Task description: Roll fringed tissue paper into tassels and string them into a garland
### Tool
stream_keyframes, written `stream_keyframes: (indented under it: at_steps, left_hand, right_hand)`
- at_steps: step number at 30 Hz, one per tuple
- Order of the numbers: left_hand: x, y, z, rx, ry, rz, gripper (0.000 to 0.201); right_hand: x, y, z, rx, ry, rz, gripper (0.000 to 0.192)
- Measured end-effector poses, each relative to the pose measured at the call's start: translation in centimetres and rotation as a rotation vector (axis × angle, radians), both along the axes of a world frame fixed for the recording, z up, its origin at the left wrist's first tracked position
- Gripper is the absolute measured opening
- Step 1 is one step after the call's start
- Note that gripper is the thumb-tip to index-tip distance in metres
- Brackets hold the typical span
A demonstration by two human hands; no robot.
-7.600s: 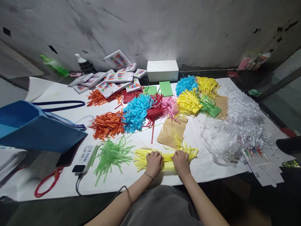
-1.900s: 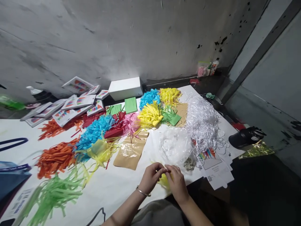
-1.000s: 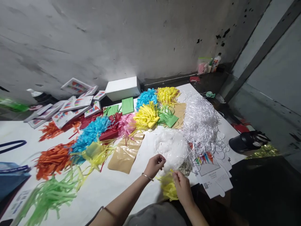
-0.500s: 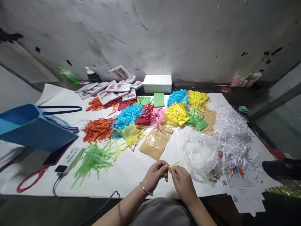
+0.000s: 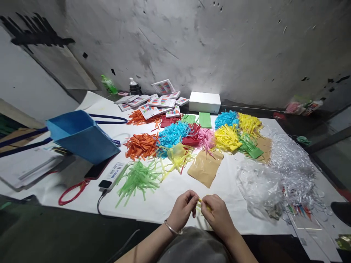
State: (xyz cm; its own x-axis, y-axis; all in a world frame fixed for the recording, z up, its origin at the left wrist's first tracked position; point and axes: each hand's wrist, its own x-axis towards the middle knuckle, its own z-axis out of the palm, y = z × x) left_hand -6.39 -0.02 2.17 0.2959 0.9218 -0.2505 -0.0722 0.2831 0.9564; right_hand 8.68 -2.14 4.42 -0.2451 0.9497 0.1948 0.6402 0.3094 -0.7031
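Both hands pinch one small yellow paper piece (image 5: 202, 205) between their fingertips at the near edge of the white table sheet (image 5: 175, 193), the left hand (image 5: 182, 210) and right hand (image 5: 218, 215) curled shut on it and touching. Just beyond the yellow piece lies a brown paper bag (image 5: 205, 168), with light green paper strips (image 5: 137, 178) to its left and a clear plastic bag (image 5: 259, 184) to its right.

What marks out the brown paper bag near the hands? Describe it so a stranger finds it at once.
Start at the white table cover and find the row of bright shredded-paper bunches across its middle. Just in front of the pink bunch, between the row and the two hands, lies the brown paper bag. It is flat, plain and tan with a shiny face, while its neighbours are all frilly and brightly coloured.
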Motion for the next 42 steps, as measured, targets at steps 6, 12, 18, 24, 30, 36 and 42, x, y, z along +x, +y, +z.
stream_keyframes:
  at_steps: [6,12,18,24,30,36,42]
  left_hand:
    - [-3.1,-0.3,-0.3,0.027,-0.017,-0.059,0.038]
    - [-4.6,0.1,-0.7,-0.139,-0.147,-0.068,0.036]
    - [-5.4,0.4,-1.5,-0.212,-0.174,-0.018,0.036]
    - [-6.9,0.4,-3.0,-0.229,-0.148,-0.071,0.036]
    - [-9.2,0.6,-4.4,-0.169,-0.024,-0.034,0.031]
    - [-14.8,4.9,-4.9,0.103,0.455,0.179,0.023]
    - [-25.1,11.8,-4.8,0.504,1.1,0.678,0.028]
  right_hand:
    - [-2.8,-0.9,-0.9,-0.064,0.093,-0.042,0.022]
    - [-4.0,-1.2,-1.5,-0.06,0.084,-0.041,0.021]
    - [-4.7,-0.8,-2.1,-0.019,0.066,-0.02,0.011]
    - [-5.7,0.3,-3.2,0.014,-0.044,0.116,0.021]
    - [-7.1,0.3,-5.2,-0.13,-0.097,0.134,0.02]
    - [-7.0,3.2,-8.4,-0.19,0.123,0.049,0.02]
    - [-6.8,14.1,-11.0,-0.086,0.105,-0.114,0.024]
